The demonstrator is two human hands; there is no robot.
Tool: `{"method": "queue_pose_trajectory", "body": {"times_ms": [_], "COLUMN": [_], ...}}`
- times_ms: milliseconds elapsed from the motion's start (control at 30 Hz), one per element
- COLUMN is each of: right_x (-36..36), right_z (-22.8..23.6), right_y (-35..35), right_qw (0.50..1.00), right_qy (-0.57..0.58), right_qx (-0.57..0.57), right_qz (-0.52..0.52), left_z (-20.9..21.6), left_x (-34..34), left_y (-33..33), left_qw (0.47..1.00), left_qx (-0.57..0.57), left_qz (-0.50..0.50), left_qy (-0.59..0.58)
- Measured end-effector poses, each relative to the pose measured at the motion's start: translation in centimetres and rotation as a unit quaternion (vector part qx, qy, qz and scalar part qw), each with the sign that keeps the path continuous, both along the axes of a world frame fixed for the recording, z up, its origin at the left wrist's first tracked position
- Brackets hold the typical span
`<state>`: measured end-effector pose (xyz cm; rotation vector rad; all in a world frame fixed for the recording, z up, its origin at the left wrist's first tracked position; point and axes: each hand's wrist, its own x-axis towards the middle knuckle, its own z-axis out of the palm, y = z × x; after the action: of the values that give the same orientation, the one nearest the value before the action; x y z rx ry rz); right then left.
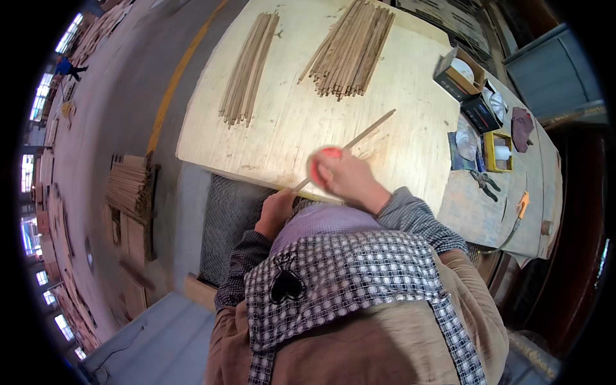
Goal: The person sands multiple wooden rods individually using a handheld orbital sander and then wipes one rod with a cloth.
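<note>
My left hand [277,208] is closed around the near end of a thin wooden strip [373,127] at the table's front edge. The strip slants away to the right over the pale wooden tabletop [282,147]. Partway along it, my right hand [353,178] grips a round red pad [315,165], pressed against or around the strip. The pad is blurred, and its exact kind does not show. Beyond my hands lie two groups of similar strips: a smaller row [249,70] at the left and a thicker bundle [353,54] at the far middle.
At the right are two open dark boxes [481,110], a yellow holder [498,152] with a white item, pliers [484,185], a dark red cloth [521,128] and an orange-handled tool [523,205]. More strips [128,186] are stacked on the left, below the table.
</note>
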<state>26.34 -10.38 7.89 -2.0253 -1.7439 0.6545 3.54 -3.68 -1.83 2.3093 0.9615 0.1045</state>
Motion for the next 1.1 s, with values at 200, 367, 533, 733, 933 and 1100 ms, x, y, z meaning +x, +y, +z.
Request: {"method": "queue_pose_trajectory", "body": {"times_ms": [200,367,533,733,933,1100], "right_x": [0.0,7.2,14.1,10.4,2.1,3.8], "right_z": [-0.4,0.2,-2.1,-1.2,-0.7,-1.1], "right_y": [0.1,0.7,1.1,1.0,-0.1,0.5], "right_qw": [1.0,0.988,0.966,0.979,1.0,0.998], "right_qy": [-0.014,-0.074,-0.116,-0.076,0.002,-0.007], "right_qx": [0.005,-0.05,0.008,-0.01,0.017,0.036], "right_qz": [0.017,-0.127,-0.231,-0.189,0.006,-0.044], "left_z": [-2.6,-1.2,-0.9,-0.7,-0.2,0.4], "left_x": [-2.0,-2.2,-2.4,-1.5,-0.5,-0.6], "left_y": [0.4,0.6,0.9,0.1,0.5,0.3], "left_qw": [0.993,0.976,0.971,0.997,0.991,0.993], "left_qx": [-0.101,-0.197,-0.219,-0.013,-0.045,-0.057], "left_qz": [0.051,0.093,0.093,0.029,0.036,0.029], "left_qy": [-0.029,-0.024,-0.011,0.067,0.122,0.1]}}
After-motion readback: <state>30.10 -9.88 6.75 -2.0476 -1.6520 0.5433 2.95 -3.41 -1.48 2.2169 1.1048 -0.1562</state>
